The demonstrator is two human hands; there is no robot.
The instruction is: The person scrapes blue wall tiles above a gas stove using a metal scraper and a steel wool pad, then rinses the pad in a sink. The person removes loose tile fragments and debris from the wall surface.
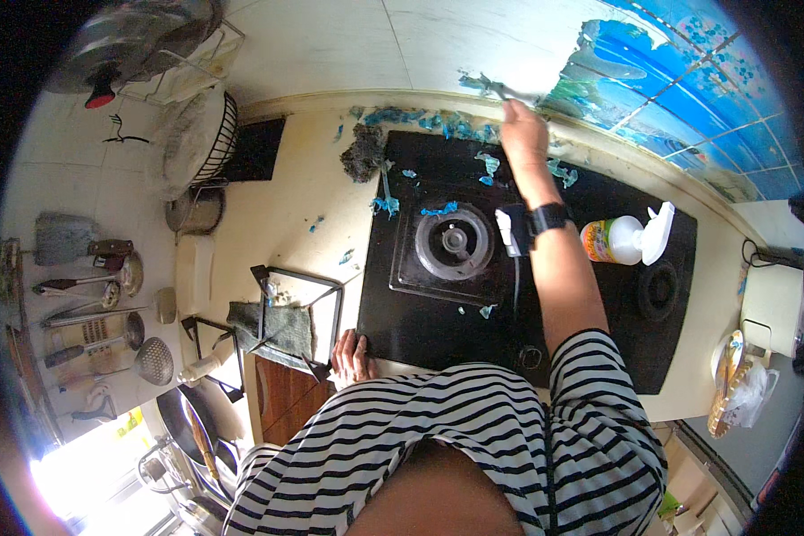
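Note:
My right hand (524, 130) is closed around a scraping tool (499, 88), whose blurred blade touches the wall tiles beside a bunched scrap of blue film (474, 82). To its right, a blue patterned film with ragged edges (643, 74) covers the wall. My left hand (352, 358) rests on the counter's front edge at the corner of the black glass cooktop (429, 328), with nothing visible in it. Peeled blue scraps (455, 125) lie along the cooktop's back edge and on its surface. A dark scouring pad (364, 153) sits at the back left corner.
A white spray bottle (620, 240) lies on the cooktop's right side. Left on the counter is a pot support (337, 315) over a grey cloth (241, 320). A wire basket (224, 144) stands back left; utensils, including a skimmer (154, 362), hang at left. A woven basket (720, 415) is at right.

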